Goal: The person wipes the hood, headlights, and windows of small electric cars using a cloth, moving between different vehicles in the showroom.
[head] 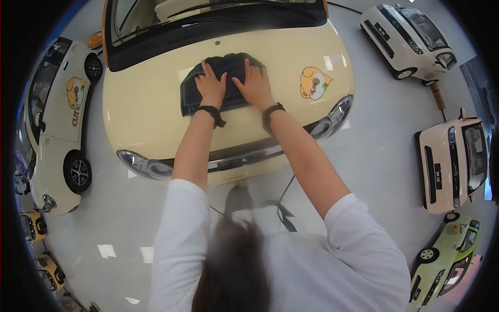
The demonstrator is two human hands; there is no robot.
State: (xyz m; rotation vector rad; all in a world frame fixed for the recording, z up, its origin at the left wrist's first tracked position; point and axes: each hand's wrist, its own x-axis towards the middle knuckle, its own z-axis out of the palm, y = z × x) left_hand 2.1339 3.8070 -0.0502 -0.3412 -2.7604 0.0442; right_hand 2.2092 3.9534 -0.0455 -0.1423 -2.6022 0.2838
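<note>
A dark navy cloth [191, 93], creased along its far edge, lies spread over the middle of a cream car's hood [144, 105]. My left hand [211, 87] rests palm down on the cloth's left half, fingers apart and pointing towards the windshield. To its right, my right hand [256, 84] presses flat on the cloth with the thumb held out. Neither hand grips anything. Dark bands circle both wrists. A cartoon dog decal [315, 82] sits on the hood right of the cloth.
Beyond the hood are the wipers [187, 12] and windshield base. Headlights [145, 163] flank the dark front trim strip [245, 158]. A white car [58, 128] stands at left; white [409, 43], pale pink [448, 165] and green [444, 261] cars line the right. Cables cross the glossy floor [113, 218].
</note>
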